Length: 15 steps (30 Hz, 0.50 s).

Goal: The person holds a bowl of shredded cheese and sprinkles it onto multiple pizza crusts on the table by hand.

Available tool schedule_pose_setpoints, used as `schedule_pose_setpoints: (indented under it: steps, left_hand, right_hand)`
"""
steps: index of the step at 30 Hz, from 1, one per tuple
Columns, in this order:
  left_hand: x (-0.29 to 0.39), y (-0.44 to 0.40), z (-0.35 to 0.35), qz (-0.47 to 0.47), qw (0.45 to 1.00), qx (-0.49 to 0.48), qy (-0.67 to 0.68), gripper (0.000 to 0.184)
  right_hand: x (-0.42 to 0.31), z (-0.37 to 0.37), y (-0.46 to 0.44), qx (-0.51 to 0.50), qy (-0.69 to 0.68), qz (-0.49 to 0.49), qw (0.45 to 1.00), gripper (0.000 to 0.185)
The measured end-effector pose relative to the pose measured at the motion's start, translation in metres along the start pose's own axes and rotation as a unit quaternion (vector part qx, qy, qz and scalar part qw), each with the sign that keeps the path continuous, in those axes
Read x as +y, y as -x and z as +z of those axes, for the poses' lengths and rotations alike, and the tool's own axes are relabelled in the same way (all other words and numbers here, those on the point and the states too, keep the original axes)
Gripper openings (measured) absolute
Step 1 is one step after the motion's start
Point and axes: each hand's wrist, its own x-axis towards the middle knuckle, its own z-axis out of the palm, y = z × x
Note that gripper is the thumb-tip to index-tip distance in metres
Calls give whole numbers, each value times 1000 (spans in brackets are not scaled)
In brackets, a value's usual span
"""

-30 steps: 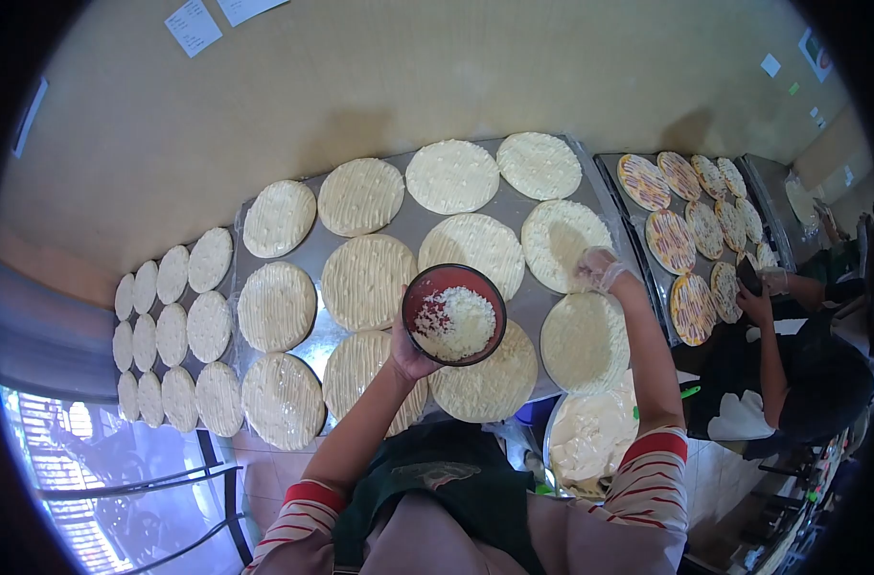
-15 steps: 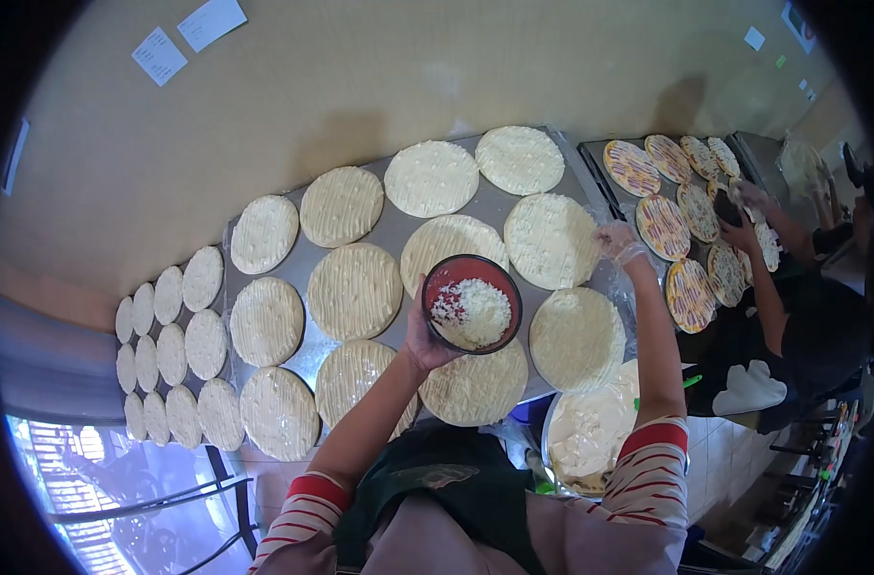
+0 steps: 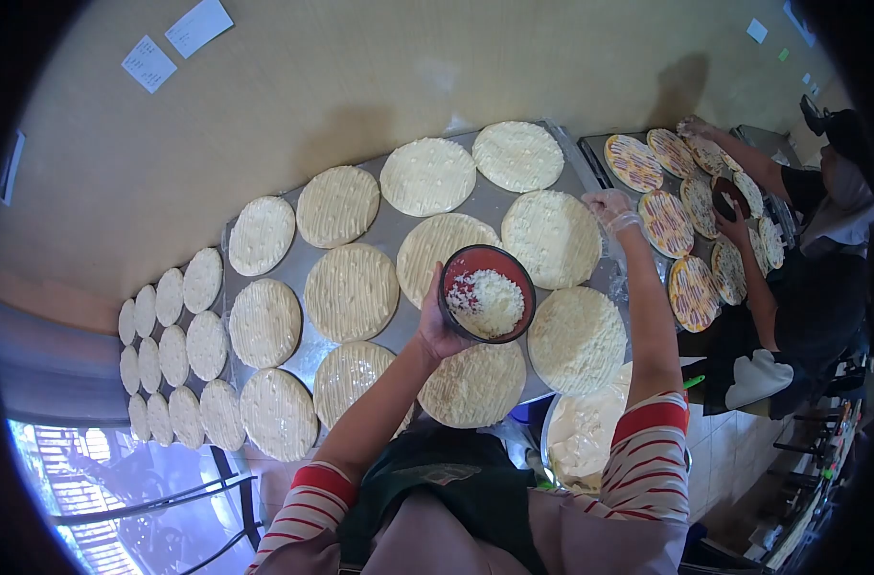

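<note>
My left hand (image 3: 437,326) grips the side of a dark bowl with a red inside (image 3: 453,278), which holds white shreds (image 3: 492,304). The bowl is held above the round, cream-topped pieces on the metal table (image 3: 308,355). My right hand (image 3: 610,207), in a clear glove, is at the right edge of a round piece (image 3: 550,240); its fingers are bent together, and what they hold, if anything, is too small to make out. Below it lies another round piece (image 3: 577,340) with shreds on top.
A large bowl of cream (image 3: 581,436) stands near my right forearm. On the right, a co-worker (image 3: 820,278) holds a dark bowl (image 3: 730,198) over a tray of drizzled round pieces (image 3: 667,223). More round pieces (image 3: 207,343) lie at the left.
My right hand has moved up and away from the round piece it was over. The bowl in my left hand has shifted right. The co-worker's arm now reaches farther across the drizzled pieces.
</note>
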Motion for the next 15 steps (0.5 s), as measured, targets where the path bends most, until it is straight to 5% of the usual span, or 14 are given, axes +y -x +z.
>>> schedule_pose_setpoints:
  steps: [2, 4, 6, 8, 10, 14, 15]
  left_hand:
    - [0, -2, 0, 0, 1000, -3, 1, 82]
    - [1, -5, 0, -2, 1000, -4, -11, 82]
    - [2, -6, 2, 0, 1000, -6, -11, 81]
    - [-1, -8, 3, -3, 1000, -7, -13, 80]
    - [-4, -13, 7, -2, 999, 7, -49, 81]
    - [-4, -15, 4, 0, 998, -23, -55, 82]
    - [-5, -14, 3, -3, 998, -22, -54, 82]
  right_hand:
    - [-9, -2, 5, 11, -15, 1, 1000, 17]
    - [-42, -2, 28, -52, -66, -146, 986, 22]
    - [-138, -12, 88, -210, -208, -161, 942, 21]
    - [-178, 7, 126, -326, -134, -215, 911, 28]
    - [-190, 42, 154, -179, 59, -411, 892, 31]
    - [-190, 78, 163, -244, 220, -373, 868, 32]
    - [-189, 87, 163, -270, 176, -217, 921, 31]
